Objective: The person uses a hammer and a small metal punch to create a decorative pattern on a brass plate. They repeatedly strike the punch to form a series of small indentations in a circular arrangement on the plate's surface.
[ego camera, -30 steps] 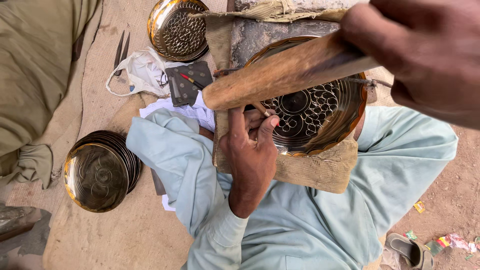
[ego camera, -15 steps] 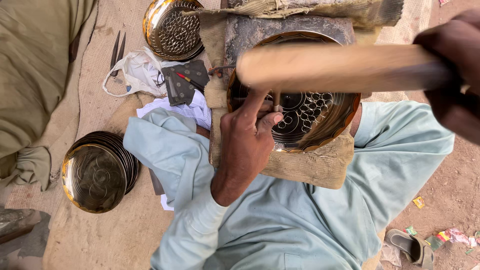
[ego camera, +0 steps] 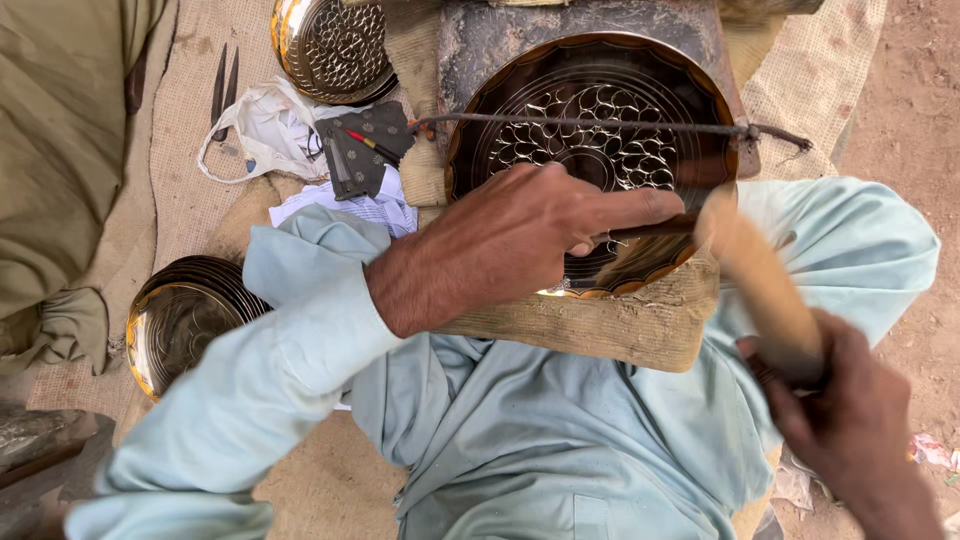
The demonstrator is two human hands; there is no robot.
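Note:
A round brass plate (ego camera: 600,110) with an engraved flower pattern lies on a dark block in front of me, a thin metal wire across it. My left hand (ego camera: 510,240) rests on the plate's near rim and grips a thin dark chisel (ego camera: 650,227) that points right. My right hand (ego camera: 850,410) holds a wooden mallet (ego camera: 760,280) by its handle, the blurred head down against the end of the chisel. My legs in pale blue cloth are folded under the block.
A stack of brass plates (ego camera: 180,320) sits on the ground at left. Another engraved plate (ego camera: 335,45) lies at the back. A white bag (ego camera: 260,130), dark pouch with a red pen (ego camera: 365,145), papers and scissors (ego camera: 225,85) lie between them. Olive cloth covers the far left.
The mallet has swung down from high across the view to the chisel's end at right. My left hand has shifted along the plate's near rim, and the view has moved closer.

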